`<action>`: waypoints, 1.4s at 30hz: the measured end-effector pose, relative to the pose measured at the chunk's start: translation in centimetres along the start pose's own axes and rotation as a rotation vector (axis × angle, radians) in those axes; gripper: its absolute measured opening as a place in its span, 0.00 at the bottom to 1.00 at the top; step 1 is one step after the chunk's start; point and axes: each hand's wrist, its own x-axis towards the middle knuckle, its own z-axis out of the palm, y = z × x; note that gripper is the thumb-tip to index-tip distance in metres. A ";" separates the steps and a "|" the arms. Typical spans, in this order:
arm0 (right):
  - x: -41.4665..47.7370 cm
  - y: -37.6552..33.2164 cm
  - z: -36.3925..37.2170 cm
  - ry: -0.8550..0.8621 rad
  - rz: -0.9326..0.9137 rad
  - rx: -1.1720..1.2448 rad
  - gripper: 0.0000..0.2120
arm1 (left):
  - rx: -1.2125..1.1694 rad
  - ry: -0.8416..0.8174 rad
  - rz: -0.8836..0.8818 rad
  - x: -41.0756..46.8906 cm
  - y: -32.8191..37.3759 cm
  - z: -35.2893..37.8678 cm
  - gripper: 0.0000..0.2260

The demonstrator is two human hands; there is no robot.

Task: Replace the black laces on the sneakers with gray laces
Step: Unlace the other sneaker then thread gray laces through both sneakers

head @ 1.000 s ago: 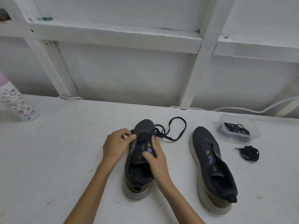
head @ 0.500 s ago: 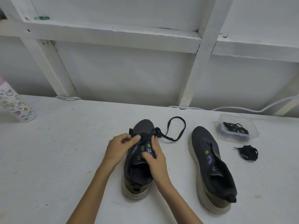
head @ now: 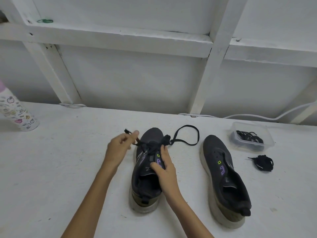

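Two dark sneakers stand on the white table, toes pointing away. My right hand point(head: 164, 166) grips the tongue and right side of the left sneaker point(head: 147, 170). My left hand point(head: 120, 146) pinches one end of its black lace point(head: 186, 136), drawn out to the left of the shoe. The lace's other end loops on the table to the right of the toe. The right sneaker point(head: 223, 177) has no lace in its eyelets.
A clear plastic tub point(head: 251, 136) holding dark laces sits at the back right, with a loose black lace bundle point(head: 262, 163) in front of it. A patterned bottle point(head: 15, 112) stands at the far left. A white cable point(head: 257, 115) runs along the wall.
My left hand has moved from the shoe's eyelets out to the left, pulling a lace end with it. My right hand stays on the shoe.
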 end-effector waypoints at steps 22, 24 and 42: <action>-0.1 0.1 0.0 0.034 0.000 0.007 0.11 | 0.165 -0.038 0.097 -1.2 -2.3 2.4 0.04; -0.1 0.1 -0.1 0.022 0.014 0.021 0.12 | 0.146 0.058 0.151 -0.2 -1.7 1.7 0.01; -0.1 0.1 0.1 0.027 0.027 -0.034 0.37 | 0.034 -0.003 0.068 -1.4 -2.4 1.6 0.12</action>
